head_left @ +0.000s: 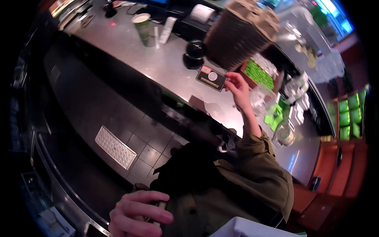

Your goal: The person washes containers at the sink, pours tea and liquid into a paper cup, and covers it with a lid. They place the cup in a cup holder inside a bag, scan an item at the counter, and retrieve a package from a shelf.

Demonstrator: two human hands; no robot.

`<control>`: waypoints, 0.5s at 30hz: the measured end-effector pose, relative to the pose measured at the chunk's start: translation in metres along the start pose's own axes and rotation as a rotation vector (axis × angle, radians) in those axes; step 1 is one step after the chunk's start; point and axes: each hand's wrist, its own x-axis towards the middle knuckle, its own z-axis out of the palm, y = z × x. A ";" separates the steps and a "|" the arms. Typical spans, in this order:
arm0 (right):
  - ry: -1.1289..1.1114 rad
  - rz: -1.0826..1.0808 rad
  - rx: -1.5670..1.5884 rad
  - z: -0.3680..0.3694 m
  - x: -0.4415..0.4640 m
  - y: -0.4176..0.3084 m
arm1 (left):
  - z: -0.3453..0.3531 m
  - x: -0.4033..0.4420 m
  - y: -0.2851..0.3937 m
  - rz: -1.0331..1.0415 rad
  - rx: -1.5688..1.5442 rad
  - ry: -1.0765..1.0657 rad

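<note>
Right hand [240, 90]: thumb and finger pinch the near edge of the dark card.
Dark card [208, 80]: at the steel counter [118, 47], between round black object [194, 50] and right hand.
Left hand [136, 213]: curled around a small object [161, 205], probably pale-edged.

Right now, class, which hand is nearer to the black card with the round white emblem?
Right. The right hand is at one edge of the black card; the left hand is well away, near the torso.
</note>
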 end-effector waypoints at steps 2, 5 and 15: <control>-0.016 0.063 0.004 0.045 0.022 0.029 | -0.017 0.004 0.009 -0.054 0.016 0.139; 0.003 0.118 -0.115 0.100 0.055 0.071 | -0.057 0.024 0.008 -0.023 0.003 0.168; 0.281 -0.015 -0.610 0.180 0.151 0.179 | -0.179 0.164 -0.048 0.177 -0.103 -0.100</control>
